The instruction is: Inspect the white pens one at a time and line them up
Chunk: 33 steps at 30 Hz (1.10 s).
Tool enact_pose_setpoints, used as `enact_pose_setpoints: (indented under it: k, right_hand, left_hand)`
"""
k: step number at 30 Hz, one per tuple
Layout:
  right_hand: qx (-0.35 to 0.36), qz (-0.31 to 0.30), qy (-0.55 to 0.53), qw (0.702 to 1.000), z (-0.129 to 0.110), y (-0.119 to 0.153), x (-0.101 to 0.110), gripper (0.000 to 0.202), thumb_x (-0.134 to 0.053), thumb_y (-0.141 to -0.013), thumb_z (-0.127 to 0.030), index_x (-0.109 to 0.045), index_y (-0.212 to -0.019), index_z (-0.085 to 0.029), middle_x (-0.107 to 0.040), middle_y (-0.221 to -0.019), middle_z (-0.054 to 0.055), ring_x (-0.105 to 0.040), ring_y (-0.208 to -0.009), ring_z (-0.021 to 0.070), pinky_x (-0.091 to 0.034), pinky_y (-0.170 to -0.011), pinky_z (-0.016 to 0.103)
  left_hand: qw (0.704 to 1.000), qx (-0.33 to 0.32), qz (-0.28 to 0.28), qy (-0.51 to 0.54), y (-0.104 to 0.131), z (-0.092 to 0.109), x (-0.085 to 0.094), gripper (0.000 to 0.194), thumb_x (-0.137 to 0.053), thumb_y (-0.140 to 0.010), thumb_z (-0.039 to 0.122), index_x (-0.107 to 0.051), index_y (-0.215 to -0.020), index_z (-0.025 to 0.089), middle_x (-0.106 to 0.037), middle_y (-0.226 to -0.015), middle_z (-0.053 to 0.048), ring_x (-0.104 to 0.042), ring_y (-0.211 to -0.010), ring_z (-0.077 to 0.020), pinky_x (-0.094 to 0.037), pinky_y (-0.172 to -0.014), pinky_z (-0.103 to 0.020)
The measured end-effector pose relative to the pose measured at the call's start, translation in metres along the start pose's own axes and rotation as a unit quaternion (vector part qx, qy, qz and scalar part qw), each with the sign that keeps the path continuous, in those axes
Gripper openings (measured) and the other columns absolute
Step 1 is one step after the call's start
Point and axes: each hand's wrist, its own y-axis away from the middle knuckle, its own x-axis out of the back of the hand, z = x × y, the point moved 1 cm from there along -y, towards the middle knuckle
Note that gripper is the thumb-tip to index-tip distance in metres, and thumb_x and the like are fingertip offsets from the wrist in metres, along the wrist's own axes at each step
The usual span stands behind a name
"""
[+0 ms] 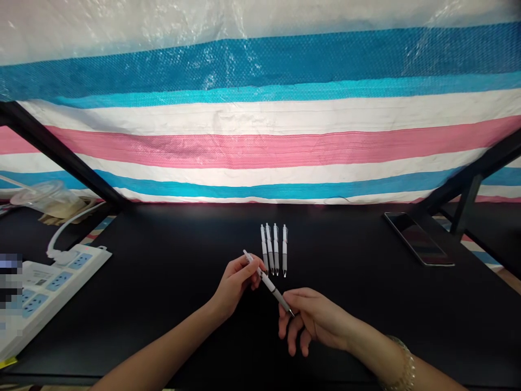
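A white click pen with a grey grip and metal tip slants between my two hands above the black table. My left hand pinches its upper, clicker end between thumb and fingers. At the lower end, the thumb and forefinger of my right hand close around the grey grip near the tip, the other fingers loosely curled apart. Just beyond my hands lie several matching white pens side by side, tips toward me. My left fingers partly cover the lower end of the leftmost one.
A smartphone lies at the right of the black table. On the left is a white power strip with a plugged-in cable. A plastic cup stands beyond it. Striped sheeting hangs behind, between black frame bars.
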Motion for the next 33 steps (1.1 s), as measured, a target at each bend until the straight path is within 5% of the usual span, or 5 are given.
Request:
enact_pose_setpoints:
  k: [3,28,33]
  right_hand:
    - [0.018,0.011,0.002,1.000,-0.0010,0.0012,0.0007,0.030,-0.062,-0.081,-0.041,-0.052,-0.093,-0.015,-0.067,-0.079,0.006,-0.068,-0.056,0.0182,-0.048,-0.038,0.019]
    - [0.012,0.010,0.014,1.000,-0.0076,0.0059,-0.0030,0.033,-0.054,-0.085,-0.046,-0.050,-0.097,-0.015,-0.068,-0.088,0.010,-0.070,-0.058,0.0198,-0.049,-0.038,0.019]
    - [0.005,0.016,0.047,0.999,-0.0052,0.0042,-0.0013,0.035,-0.063,-0.080,-0.046,-0.050,-0.086,-0.014,-0.068,-0.072,0.006,-0.067,-0.051,0.0165,-0.045,-0.036,0.016]
  left_hand:
    - [1.000,0.002,0.011,0.004,0.0001,0.0002,0.0000,0.025,-0.062,-0.084,0.036,-0.066,-0.074,0.013,-0.046,-0.054,0.002,-0.042,-0.052,-0.0088,-0.033,-0.052,-0.021]
    - [0.999,-0.004,0.040,0.011,-0.0004,0.0043,0.0005,0.021,-0.064,-0.082,0.034,-0.066,-0.074,0.014,-0.045,-0.055,0.002,-0.042,-0.053,-0.0092,-0.033,-0.051,-0.021]
    - [0.999,-0.006,0.041,0.015,-0.0004,0.0027,-0.0007,0.023,-0.065,-0.081,0.035,-0.066,-0.073,0.014,-0.045,-0.054,0.003,-0.041,-0.052,-0.0089,-0.033,-0.050,-0.021]
